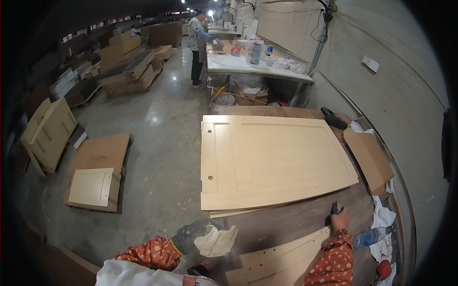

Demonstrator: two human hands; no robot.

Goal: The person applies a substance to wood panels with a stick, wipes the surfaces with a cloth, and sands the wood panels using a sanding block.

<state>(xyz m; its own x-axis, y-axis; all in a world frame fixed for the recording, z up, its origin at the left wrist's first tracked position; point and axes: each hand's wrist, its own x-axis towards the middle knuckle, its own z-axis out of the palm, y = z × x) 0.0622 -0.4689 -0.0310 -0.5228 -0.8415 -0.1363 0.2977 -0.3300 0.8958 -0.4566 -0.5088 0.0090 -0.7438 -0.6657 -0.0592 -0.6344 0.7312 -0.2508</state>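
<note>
My left hand point(187, 238), in a grey glove, is closed on a cream cloth point(215, 241) at the near left edge of the bench. My bare right hand point(340, 220) is closed round a small dark block-like object point(337, 208) whose kind I cannot make out. It rests close to the bench top, between two pale panels. The large cream door panel point(281, 155), with two round holes along its left side, lies flat beyond my hands. Another sheet shows under its near edge. A smaller pale panel point(281, 252) with small holes lies nearer me, partly covered by my right forearm.
A water bottle point(372, 237) lies by crumpled white paper point(383, 217) on the right. Brown cardboard point(368, 155) and a black tool point(333, 118) sit beyond. More panels rest on a low stack point(98, 157) at left. A person point(196, 45) stands at a farther bench point(224, 62).
</note>
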